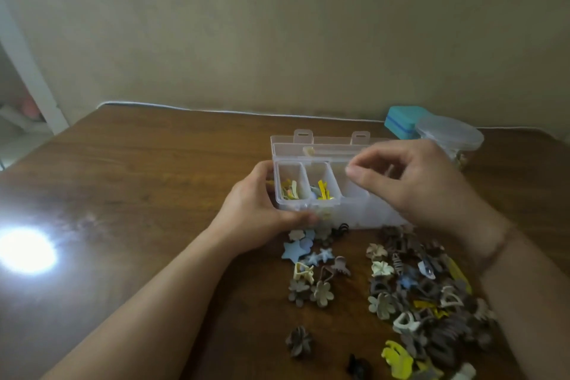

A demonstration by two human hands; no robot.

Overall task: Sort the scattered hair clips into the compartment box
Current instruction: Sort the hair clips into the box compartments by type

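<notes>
Small stiff plastic hair clips [425, 296] — light, pinch by body; left hand [259, 213] grips clear compartment box [308, 151] — right hand [413, 182] curled, contents untellable.

No text, label, brand, number or sign can be read anywhere in the head view.

Single head-worn wide-angle view, looks forward and down from above the table [154, 182], close over both forearms; back wall [277, 25] fills the upper half.
</notes>
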